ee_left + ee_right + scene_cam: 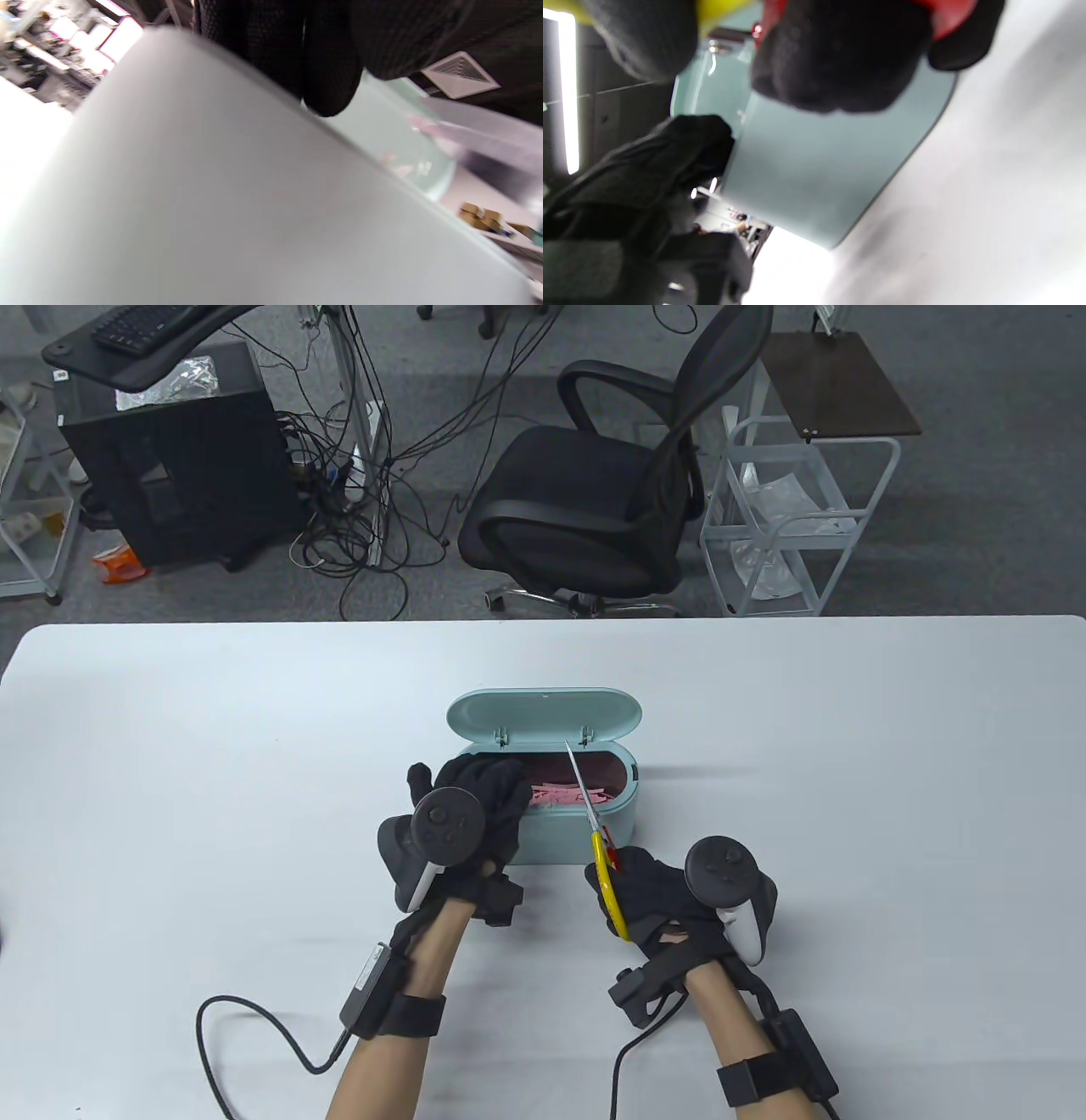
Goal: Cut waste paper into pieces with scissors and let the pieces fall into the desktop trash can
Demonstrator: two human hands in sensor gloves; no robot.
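A pale teal trash can (556, 838) stands mid-table with its lid (543, 717) swung up at the back and pink paper pieces (567, 795) inside. My right hand (626, 884) grips the yellow and red handles of the scissors (584, 796), whose closed blades point out over the can's opening. My left hand (499, 787) lies over the can's left end with its thumb spread apart, and I see no paper in it. The left wrist view shows its fingers (331, 84) hanging at the can (394, 140) rim. In the right wrist view, fingers (840, 63) wrap the handles before the can (806, 169).
The white table (848, 814) reaches to both sides. Glove cables (254, 1027) trail along its near edge. Beyond the far edge stand a black office chair (594, 500), a white wire cart (789, 526) and a black cabinet (178, 475).
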